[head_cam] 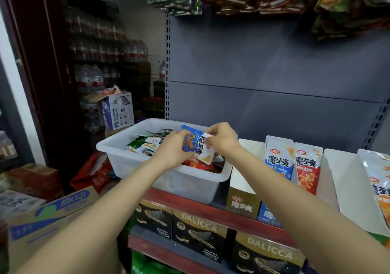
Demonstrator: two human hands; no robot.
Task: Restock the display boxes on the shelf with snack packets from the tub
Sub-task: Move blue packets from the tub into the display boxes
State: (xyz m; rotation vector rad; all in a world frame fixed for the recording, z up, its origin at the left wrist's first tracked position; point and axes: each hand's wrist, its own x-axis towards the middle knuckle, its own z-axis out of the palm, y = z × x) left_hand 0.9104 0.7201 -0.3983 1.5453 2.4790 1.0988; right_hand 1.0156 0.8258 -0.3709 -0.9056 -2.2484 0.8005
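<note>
The tub (135, 157) stands on the shelf (190, 203) at the left end, with the display boxes (244, 197) in a row at its 3 o'clock. Both hands, left (175, 150) and right (221, 138), meet above the tub, holding snack packets (195, 139) between them. Wafer cartons (199, 231) sit on the lower tier at 6 o'clock, stacked bottles (92, 79) at 10 o'clock.

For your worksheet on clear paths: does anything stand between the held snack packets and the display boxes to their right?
Nothing visible does. Both hands, left and right, hold the packets above the tub; the nearest display box stands open-topped right beside it.
</note>
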